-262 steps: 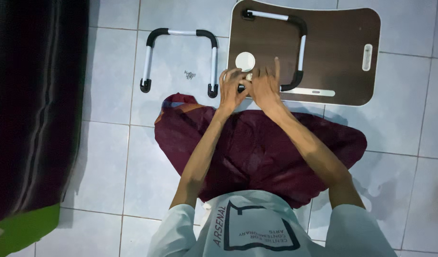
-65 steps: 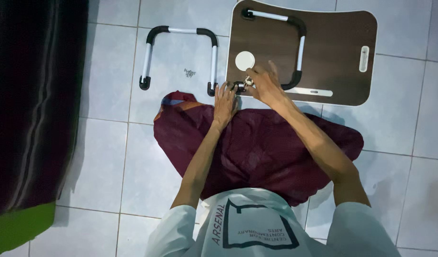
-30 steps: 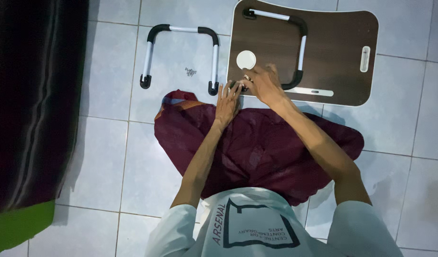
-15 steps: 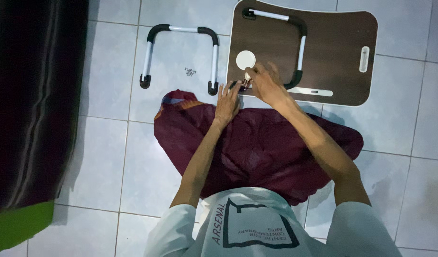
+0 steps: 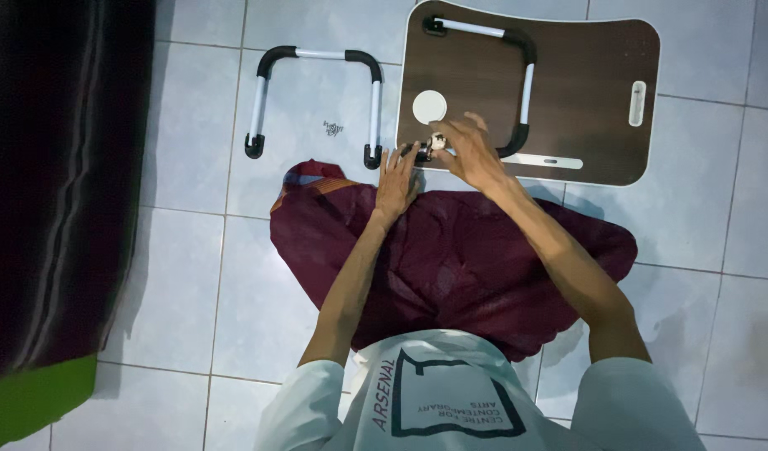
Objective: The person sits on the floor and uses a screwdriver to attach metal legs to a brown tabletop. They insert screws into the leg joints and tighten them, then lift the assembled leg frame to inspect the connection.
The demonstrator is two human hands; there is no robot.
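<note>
Brown lap-table board (image 5: 568, 92), underside up on the floor: right hand (image 5: 472, 150) now pinches its leg bracket (image 5: 434, 144); left hand (image 5: 396, 175), formerly gripping, rests flat beside it.

A brown wooden tabletop (image 5: 584, 92) lay underside up on the tiled floor, one black-and-white U-shaped leg (image 5: 517, 75) folded flat against it. A small metal fitting (image 5: 434, 144) sat at the near edge, by the leg's free end, between the fingers
</note>
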